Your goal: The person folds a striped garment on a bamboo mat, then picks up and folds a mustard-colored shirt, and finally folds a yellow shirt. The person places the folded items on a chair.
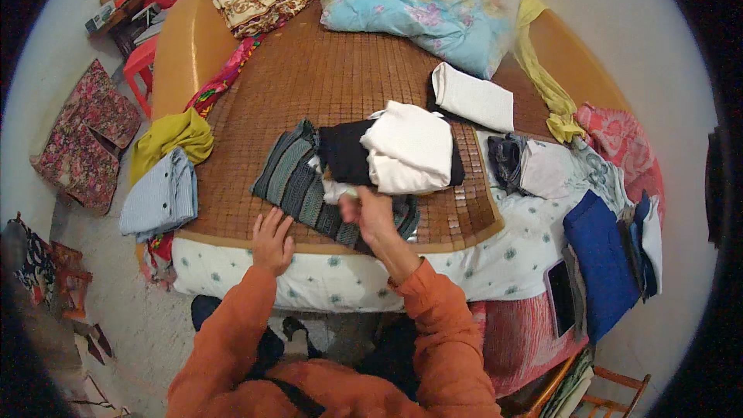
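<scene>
A grey-green striped knit garment (290, 178) lies on the brown bed mat near its front edge. My left hand (272, 241) rests flat by the garment's lower left edge, fingers spread, holding nothing. Over the garment's middle, my right hand (371, 217) is closed, its fingers curled and slightly blurred. A small crumpled white piece (334, 190) shows at those fingertips; whether it is gripped or only touched is hard to see. Just beyond lies a folded black cloth (344, 153) with a folded white garment (410, 147) on top.
Another folded white cloth (474, 98) lies farther right on the mat (309, 77). A blue floral quilt (418, 0) is heaped at the back. Yellow-green (174, 139) and striped blue (161, 193) clothes hang over the left edge. Dark blue folded cloth (604, 255) and a phone (560, 298) are at right.
</scene>
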`<action>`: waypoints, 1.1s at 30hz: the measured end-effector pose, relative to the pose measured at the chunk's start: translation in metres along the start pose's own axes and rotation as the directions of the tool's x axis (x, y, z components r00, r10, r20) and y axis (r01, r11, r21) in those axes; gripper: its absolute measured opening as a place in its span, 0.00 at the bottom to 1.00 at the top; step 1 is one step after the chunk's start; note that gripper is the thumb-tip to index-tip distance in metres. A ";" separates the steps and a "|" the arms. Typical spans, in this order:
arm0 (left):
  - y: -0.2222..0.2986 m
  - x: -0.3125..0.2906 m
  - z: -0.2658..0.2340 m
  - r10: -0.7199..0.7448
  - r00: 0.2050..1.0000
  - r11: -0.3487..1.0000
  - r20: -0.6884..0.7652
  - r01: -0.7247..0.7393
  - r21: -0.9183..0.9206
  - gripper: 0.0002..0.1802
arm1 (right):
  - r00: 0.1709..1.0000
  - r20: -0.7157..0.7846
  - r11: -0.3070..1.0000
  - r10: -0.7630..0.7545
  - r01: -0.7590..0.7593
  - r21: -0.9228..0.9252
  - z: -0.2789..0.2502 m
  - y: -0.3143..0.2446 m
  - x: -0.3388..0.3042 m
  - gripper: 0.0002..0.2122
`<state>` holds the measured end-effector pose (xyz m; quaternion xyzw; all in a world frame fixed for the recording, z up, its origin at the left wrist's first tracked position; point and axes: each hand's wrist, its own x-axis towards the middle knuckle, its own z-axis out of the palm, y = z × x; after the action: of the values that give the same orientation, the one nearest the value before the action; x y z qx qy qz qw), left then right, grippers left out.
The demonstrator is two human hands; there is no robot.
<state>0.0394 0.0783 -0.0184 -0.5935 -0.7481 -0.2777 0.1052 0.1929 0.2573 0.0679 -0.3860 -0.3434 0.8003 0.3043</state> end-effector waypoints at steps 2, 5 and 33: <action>-0.010 -0.006 0.007 0.021 1.000 0.999 -0.022 -0.020 0.029 0.22 | 0.997 0.057 0.999 0.052 -0.051 -0.020 0.010 0.021 -0.031 0.09; 0.025 0.011 -0.014 -0.094 0.994 0.978 -0.062 0.080 -0.195 0.24 | 0.985 0.119 0.992 0.125 -0.124 -0.021 0.015 0.053 -0.064 0.09; 0.106 0.064 -0.103 0.304 0.953 0.942 -0.010 -0.302 -0.149 0.24 | 0.989 0.019 0.946 -0.149 0.136 0.295 -0.030 0.048 -0.088 0.40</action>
<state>0.1044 0.0908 0.1284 -0.7095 -0.6257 -0.3092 0.0972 0.2520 0.1730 0.0526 -0.2944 -0.2545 0.8259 0.4080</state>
